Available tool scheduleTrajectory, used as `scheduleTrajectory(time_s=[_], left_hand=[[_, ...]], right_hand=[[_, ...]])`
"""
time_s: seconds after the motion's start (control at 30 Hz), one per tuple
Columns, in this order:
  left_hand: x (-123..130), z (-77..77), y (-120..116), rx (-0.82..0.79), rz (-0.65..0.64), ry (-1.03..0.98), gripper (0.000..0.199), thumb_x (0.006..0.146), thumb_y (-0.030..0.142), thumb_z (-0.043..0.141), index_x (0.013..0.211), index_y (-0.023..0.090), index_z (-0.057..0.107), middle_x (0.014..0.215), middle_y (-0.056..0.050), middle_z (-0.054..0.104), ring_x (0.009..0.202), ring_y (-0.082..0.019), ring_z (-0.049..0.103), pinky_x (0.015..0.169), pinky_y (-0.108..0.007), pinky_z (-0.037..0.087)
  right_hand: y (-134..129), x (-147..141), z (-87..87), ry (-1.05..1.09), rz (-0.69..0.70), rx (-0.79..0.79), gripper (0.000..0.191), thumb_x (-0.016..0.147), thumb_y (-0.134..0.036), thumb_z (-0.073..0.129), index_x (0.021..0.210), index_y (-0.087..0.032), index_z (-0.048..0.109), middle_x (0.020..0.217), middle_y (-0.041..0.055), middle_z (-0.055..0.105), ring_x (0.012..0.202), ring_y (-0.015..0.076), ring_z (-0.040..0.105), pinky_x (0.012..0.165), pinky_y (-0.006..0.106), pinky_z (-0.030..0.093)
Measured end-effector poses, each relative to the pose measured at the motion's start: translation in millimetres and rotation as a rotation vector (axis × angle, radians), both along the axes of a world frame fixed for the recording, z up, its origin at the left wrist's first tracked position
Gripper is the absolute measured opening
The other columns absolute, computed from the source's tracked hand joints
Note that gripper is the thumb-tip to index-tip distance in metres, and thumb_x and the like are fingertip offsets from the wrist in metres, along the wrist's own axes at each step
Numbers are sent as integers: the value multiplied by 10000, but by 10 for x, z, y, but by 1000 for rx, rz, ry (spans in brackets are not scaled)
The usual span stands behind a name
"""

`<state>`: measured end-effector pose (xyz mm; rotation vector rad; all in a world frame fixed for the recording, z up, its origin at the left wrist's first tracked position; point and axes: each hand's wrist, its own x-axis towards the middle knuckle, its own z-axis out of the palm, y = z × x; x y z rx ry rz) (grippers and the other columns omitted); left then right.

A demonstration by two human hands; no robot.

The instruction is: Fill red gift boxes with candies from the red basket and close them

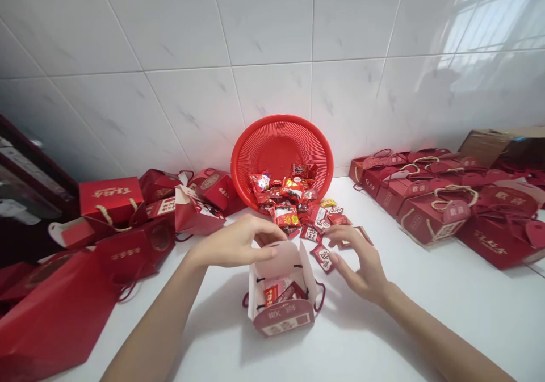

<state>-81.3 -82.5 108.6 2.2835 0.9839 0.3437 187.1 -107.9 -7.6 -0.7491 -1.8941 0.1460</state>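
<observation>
Red outside, pale within, the open box (284, 320) stands at six o'clock on the desk (221, 336). At its eleven, my left hand (238, 241) is by the rear flap (284, 259); whether it grips, I cannot tell. My right hand (365, 267), fingers parted, is at a wrapped sweet (322, 257), two o'clock.

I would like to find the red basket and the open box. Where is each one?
Red basket (277, 155): head view, on its bare inside surface.
Open box (283, 315): head view, on its front side.

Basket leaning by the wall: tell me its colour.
Red, rim and slotted wall alike; the basket shows best in the head view.
</observation>
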Motion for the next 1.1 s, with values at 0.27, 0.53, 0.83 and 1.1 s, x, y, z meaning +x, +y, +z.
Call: scheduleTrajectory(time_s=[0.27,0.53,0.83,1.1], left_hand=[[147,141,-440,310,-65,-126,272,902,103,552,1090,202,722,826,-2,747,680,-114,643,628,-206,477],[131,104,-313,222,24,-69,271,892,177,539,1068,222,741,906,-14,767,766,-165,678,694,-250,510],[1,33,-85,34,55,-86,255,849,268,588,1028,201,756,976,-41,762,848,-195,670,707,-253,506],[76,-264,151,-25,173,-159,288,847,344,610,1039,173,736,885,-46,740,780,-180,642,701,-275,494]], right_hand=[[-413,-244,-12,-23,262,368,545,933,-194,453,1474,-121,456,1560,223,305,1221,312,551,808,420,612],[-409,-198,-26,-90,195,266,336,905,-213,477,1224,-173,577,1464,211,467,1122,295,633,789,421,625],[-428,-189,-32,-53,205,202,473,916,-196,484,1389,-194,467,1435,213,524,1210,310,622,836,425,615],[24,-31,-54,-51,-125,-14,241,956,-157,486,1173,-226,564,1201,126,662,1149,257,627,919,411,548]])
